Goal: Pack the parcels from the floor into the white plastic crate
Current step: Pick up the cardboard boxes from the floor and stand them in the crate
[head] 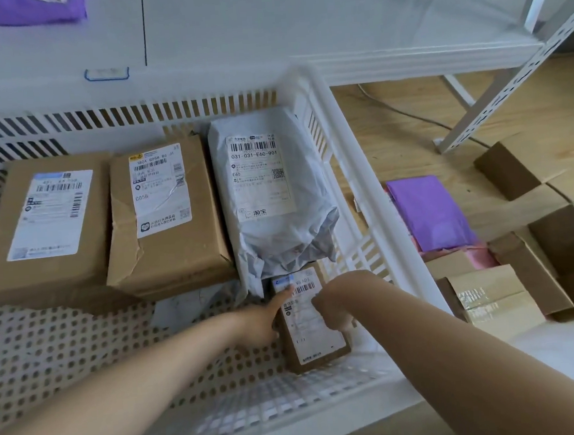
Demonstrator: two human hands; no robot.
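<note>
A white plastic crate (pixel 349 152) fills the left and middle of the view. Inside lie two brown cardboard boxes (pixel 51 220) (pixel 167 219), a grey poly mailer (pixel 270 191) and a small brown labelled box (pixel 312 331) in the near right corner. My left hand (pixel 265 320) touches the small box's left side, its index finger stretched onto the label. My right hand (pixel 336 305) grips the box's right edge with curled fingers. On the floor to the right lie a purple mailer (pixel 428 211) and several brown boxes (pixel 495 301).
A white metal shelf frame (pixel 495 101) stands at the upper right on the wooden floor, with a cable running under it. A second slotted white crate (pixel 18 134) sits behind the first. White cabinet fronts rise at the back.
</note>
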